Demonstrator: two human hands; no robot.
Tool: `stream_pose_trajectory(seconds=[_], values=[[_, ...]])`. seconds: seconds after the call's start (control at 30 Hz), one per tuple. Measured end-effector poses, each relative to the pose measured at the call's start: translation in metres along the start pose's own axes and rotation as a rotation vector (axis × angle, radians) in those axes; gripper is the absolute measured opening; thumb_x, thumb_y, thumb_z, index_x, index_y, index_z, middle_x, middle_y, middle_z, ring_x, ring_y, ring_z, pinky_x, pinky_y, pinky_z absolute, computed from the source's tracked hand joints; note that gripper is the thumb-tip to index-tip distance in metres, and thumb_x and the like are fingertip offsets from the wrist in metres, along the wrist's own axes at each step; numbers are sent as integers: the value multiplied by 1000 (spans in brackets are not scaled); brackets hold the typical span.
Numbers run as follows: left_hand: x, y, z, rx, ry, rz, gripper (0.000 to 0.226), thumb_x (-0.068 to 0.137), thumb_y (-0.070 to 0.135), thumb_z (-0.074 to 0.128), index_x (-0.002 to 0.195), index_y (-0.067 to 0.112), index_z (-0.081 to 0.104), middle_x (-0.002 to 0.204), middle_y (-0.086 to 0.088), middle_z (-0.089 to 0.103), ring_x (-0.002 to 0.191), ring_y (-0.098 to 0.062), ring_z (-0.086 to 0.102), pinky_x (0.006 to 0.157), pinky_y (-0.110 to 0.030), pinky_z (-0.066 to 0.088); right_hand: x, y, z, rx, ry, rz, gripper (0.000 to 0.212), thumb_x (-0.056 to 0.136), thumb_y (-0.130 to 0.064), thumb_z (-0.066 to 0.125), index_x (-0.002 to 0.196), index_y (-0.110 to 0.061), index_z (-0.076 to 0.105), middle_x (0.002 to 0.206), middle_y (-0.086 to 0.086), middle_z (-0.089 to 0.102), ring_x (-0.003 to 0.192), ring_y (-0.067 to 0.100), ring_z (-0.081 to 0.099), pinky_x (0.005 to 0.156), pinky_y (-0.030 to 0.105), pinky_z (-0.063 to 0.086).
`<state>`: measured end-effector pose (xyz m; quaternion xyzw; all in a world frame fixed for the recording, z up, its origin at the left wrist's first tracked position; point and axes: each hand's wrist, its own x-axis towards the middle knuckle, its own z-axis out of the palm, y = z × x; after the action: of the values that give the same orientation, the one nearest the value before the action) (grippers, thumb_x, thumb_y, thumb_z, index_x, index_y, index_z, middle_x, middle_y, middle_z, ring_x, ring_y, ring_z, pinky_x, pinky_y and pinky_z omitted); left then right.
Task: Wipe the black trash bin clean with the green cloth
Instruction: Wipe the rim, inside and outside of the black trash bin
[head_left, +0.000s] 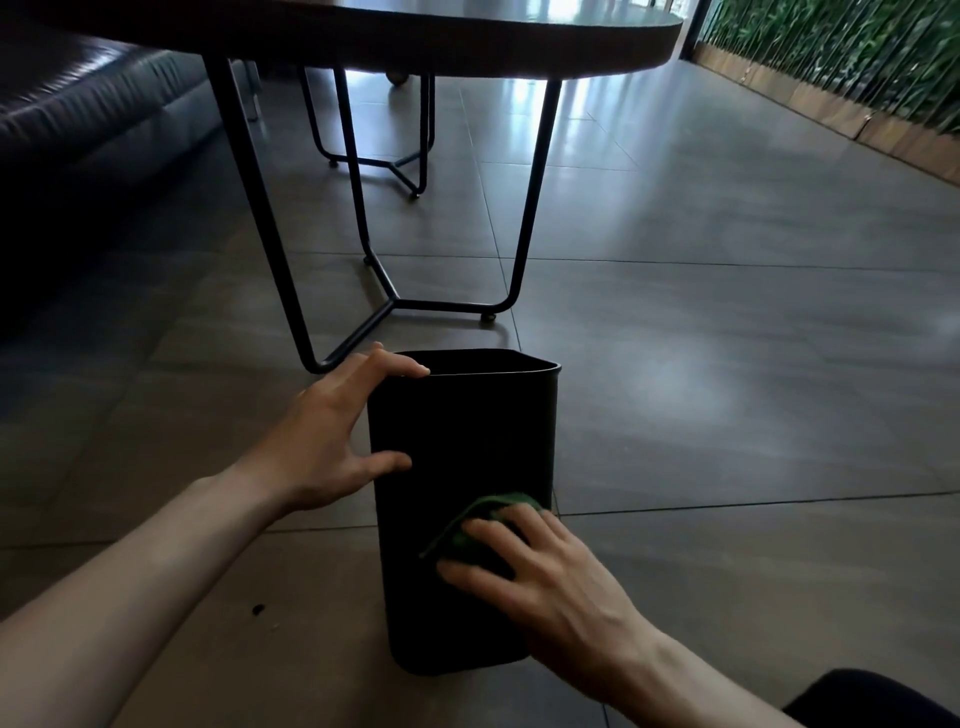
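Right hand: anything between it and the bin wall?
Yes, the green cloth. In the head view the right hand presses it flat against the near wall of the black trash bin, low down.

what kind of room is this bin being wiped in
Probably a lounge or waiting area, perhaps in an office or lobby. A dark leather sofa sits beside a round table on thin black metal legs, the floor is large polished grey tiles, and a wall of green plants runs along the right.
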<state>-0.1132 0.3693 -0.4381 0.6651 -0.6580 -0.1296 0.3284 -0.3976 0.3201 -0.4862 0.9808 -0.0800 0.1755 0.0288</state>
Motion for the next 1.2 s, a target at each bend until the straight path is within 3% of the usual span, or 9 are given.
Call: stream_pose_trajectory(seconds=[0.1, 0.2, 0.3, 0.37, 0.47, 0.6, 0.8, 1.07, 1.2], values=[[-1, 2, 0, 1, -18, 7, 82, 67, 29, 91, 127, 57, 42, 137, 34, 44, 150, -1, 25, 116, -35, 30, 2, 9, -20, 293, 26, 175, 61, 82, -17, 67, 141, -31, 58, 128, 1, 60, 105, 25, 61, 82, 40, 58], [-1, 5, -2, -5, -40, -1, 81, 68, 29, 91, 127, 56, 43, 138, 36, 42, 150, 0, 23, 117, -37, 30, 21, 33, -40, 451, 252, 411, 77, 73, -7, 75, 145, -24, 55, 129, 2, 61, 114, 25, 63, 91, 46, 56], [-3, 6, -5, -14, -61, 7, 80, 67, 27, 91, 126, 55, 44, 133, 49, 36, 148, 7, 21, 116, -37, 31, 43, 59, -56, 455, 450, 586, 75, 74, 2, 78, 142, -18, 56, 124, 4, 62, 111, 24, 63, 95, 52, 53], [-4, 8, -5, -11, -78, 3, 80, 67, 25, 91, 126, 54, 44, 131, 55, 32, 147, 13, 17, 115, -38, 31, 51, 75, -65, 445, 504, 657, 69, 76, 4, 78, 138, -20, 59, 123, 4, 60, 109, 19, 62, 98, 40, 53], [-6, 8, -7, 2, -113, 1, 80, 68, 23, 90, 125, 55, 42, 137, 53, 30, 146, 17, 11, 115, -42, 31, 57, 93, -73, 476, 325, 686, 61, 78, 4, 74, 129, -28, 67, 122, -2, 58, 109, 14, 61, 98, 26, 52], [-8, 6, -10, 9, -151, -7, 78, 71, 23, 88, 125, 54, 40, 153, 23, 39, 150, 9, 10, 116, -45, 34, 54, 110, -82, 596, 29, 643, 55, 79, 2, 72, 112, -42, 74, 113, -10, 60, 99, 8, 63, 85, 17, 49], [-8, 0, -17, 11, -158, 20, 81, 73, 12, 87, 125, 51, 39, 153, 21, 39, 150, 8, 14, 115, -31, 28, 49, 124, -85, 459, -270, 582, 65, 72, -5, 80, 114, -53, 68, 113, -11, 58, 101, 14, 59, 87, 30, 50], [-4, -6, -28, 156, -76, 35, 85, 70, 15, 89, 126, 55, 39, 152, 26, 36, 139, 21, 23, 111, -23, 30, 60, 116, -79, 212, -395, 411, 49, 79, -47, 85, 122, -50, 61, 109, -13, 59, 104, 18, 58, 83, 39, 52], [-4, -4, -28, 222, -20, -7, 80, 72, 16, 87, 129, 49, 41, 153, 17, 40, 141, -6, 41, 105, -31, 38, 65, 106, -80, 107, -380, 307, 44, 85, -53, 78, 123, -51, 58, 103, -19, 54, 105, 17, 59, 68, 32, 41]])
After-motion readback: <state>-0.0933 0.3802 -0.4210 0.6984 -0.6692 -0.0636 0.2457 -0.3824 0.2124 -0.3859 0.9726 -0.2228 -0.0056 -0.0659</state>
